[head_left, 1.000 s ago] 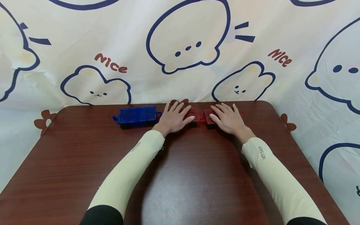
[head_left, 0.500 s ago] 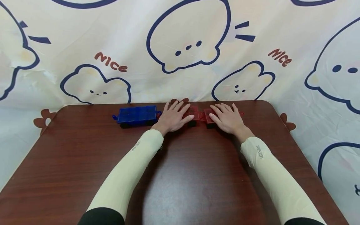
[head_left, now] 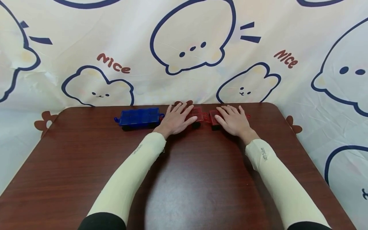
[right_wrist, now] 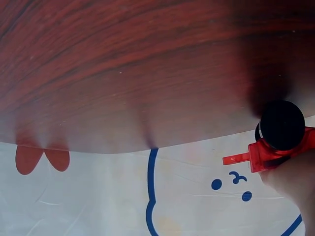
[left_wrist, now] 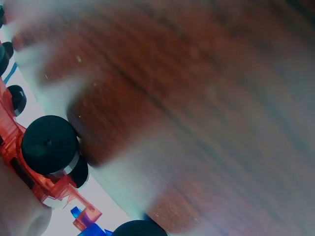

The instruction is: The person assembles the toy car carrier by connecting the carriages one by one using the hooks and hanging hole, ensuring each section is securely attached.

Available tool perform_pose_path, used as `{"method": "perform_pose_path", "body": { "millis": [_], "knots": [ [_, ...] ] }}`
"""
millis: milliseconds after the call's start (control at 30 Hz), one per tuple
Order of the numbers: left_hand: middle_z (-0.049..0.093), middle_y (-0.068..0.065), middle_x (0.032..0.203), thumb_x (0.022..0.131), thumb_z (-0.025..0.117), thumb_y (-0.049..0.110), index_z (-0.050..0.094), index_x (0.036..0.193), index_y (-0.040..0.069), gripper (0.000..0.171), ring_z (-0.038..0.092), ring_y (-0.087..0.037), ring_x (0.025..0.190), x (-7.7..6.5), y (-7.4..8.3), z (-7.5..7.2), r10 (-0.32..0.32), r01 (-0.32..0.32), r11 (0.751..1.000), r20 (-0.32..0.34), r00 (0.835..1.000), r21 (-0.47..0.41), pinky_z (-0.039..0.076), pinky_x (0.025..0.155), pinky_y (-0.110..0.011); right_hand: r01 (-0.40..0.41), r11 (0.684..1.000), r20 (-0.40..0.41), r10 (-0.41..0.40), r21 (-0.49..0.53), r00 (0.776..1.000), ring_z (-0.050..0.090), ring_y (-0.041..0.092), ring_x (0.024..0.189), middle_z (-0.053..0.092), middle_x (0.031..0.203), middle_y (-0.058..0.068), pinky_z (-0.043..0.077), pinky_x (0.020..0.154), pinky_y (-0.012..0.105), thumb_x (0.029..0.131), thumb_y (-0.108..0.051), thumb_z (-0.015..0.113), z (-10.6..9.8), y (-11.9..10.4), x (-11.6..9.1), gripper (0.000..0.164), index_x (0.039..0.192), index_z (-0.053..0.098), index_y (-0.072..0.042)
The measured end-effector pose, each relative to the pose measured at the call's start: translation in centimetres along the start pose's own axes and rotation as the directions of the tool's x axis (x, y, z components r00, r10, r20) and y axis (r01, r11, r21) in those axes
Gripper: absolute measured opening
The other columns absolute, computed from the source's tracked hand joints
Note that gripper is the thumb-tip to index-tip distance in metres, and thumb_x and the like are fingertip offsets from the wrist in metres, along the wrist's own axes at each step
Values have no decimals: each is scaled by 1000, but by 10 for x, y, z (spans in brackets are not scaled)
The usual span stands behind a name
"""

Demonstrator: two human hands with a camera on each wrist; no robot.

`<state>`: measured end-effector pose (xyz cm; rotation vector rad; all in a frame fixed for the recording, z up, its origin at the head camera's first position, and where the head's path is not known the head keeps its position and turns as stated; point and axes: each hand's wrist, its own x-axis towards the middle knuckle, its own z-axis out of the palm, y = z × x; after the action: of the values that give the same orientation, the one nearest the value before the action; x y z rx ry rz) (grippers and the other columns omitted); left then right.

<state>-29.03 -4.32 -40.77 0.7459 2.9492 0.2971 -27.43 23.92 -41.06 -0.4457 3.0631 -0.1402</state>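
Left wrist view shows a black round wheel (left_wrist: 49, 145) under a translucent red plastic wagon (head_left: 196, 112); overhead, the left hand (head_left: 176, 122) lies across it, fingers straight and spread. Right wrist view shows a red bar (right_wrist: 236, 159) on another red wagon (head_left: 214, 118), beneath the right hand's (head_left: 234, 122) extended fingers. Leftward stands a blue plastic wagon (head_left: 139, 117). Dark wood-grain tabletop (head_left: 201, 179) stretches between the arms to its far edge, just behind the wagons, before white cartoon-printed cloth (head_left: 161, 86).

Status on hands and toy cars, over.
Left hand rests on left red car. Right hand rests on right red car. Blue car at row's left end. No obstacle seen.
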Motion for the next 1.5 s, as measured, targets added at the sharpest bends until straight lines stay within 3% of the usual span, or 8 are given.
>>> {"method": "perform_pose_path", "body": {
  "millis": [767,1500],
  "knots": [
    [17,-7,169,100,18,73,17,164,29,78,9,-29,155,1,2,2,20,-21,998,21,1000,64,3,121,-58,-19,1000,-20,19,-6,1000,20,37,150,30,163,14,1,118,66,105,-58,26,3,1,6,69,161,29,-18],
    [18,-7,169,100,20,74,17,164,28,79,9,-28,155,-2,1,1,21,-23,998,43,999,59,-1,122,-56,-9,1000,-20,9,13,1000,21,37,149,30,163,13,0,118,65,105,-60,24,3,0,5,71,162,29,-18]
  ]
}}
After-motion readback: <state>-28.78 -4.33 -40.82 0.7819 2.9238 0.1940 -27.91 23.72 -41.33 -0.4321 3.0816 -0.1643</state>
